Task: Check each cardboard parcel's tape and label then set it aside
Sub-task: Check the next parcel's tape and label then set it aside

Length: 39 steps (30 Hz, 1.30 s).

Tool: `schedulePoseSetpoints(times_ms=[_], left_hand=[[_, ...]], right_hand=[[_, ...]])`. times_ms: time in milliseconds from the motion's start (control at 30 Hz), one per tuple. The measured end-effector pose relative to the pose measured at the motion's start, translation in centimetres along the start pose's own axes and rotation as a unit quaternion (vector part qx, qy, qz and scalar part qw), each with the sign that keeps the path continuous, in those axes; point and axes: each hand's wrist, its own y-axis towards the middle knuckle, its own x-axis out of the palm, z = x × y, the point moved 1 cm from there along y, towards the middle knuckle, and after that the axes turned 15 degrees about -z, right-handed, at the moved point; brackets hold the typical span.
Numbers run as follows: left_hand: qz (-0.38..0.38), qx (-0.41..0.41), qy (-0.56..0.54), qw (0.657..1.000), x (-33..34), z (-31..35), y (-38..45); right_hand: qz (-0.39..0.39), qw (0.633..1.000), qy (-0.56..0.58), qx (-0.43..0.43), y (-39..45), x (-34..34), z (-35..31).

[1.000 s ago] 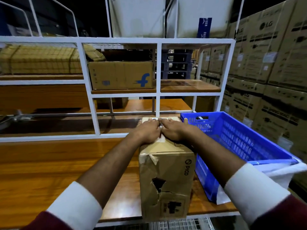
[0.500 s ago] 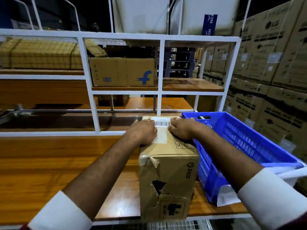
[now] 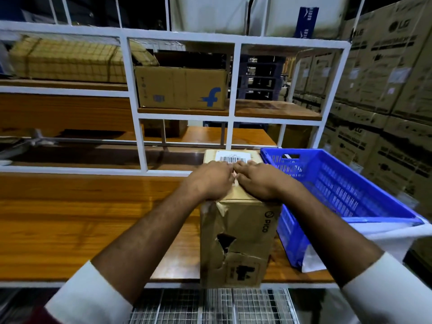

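The parcel (image 3: 236, 242) stands lower centre on the table (image 3: 70, 230), the crate (image 3: 339, 195) touching its right side. Both hands rest on its top, just before the label (image 3: 233, 157). The shelf frame (image 3: 140, 141) stands behind.

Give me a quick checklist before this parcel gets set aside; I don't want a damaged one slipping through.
1. Barcode label present on the parcel's top: ok, far part visible, print too small to read.
2. Top tape sealed: cannot tell, the left hand and right hand cover the seam.
3. Parcel body sound: not ok, the near face is torn open with a hole and its upper left corner is crushed.
4. Hands placed for a lift: not ok, both lie on top, not gripping the sides.
5. Room beside it: ok, bare wooden table to the left; blue crate to the right.
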Motion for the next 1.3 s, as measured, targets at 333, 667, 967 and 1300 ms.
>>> schedulePoseSetpoints(times_ms=[333, 667, 967, 1300], left_hand=[[-0.015, -0.001, -0.022, 1.000, -0.7, 0.4, -3.2], [0.015, 0.007, -0.054, 0.998, 1.4, 0.2, -4.9], [0.055, 0.044, -0.036, 0.997, 2.7, 1.9, -5.6], [0.121, 0.039, -0.117, 0.985, 4.3, -0.8, -8.1]], right_hand=[[-0.005, 0.998, -0.015, 0.058, -2.3, -0.1, 0.3], [0.032, 0.997, 0.017, 0.062, -3.7, 1.6, 0.2], [0.085, 0.996, 0.021, 0.013, -4.0, 3.4, -2.5], [0.091, 0.993, 0.065, 0.049, -7.5, 4.2, 0.4]])
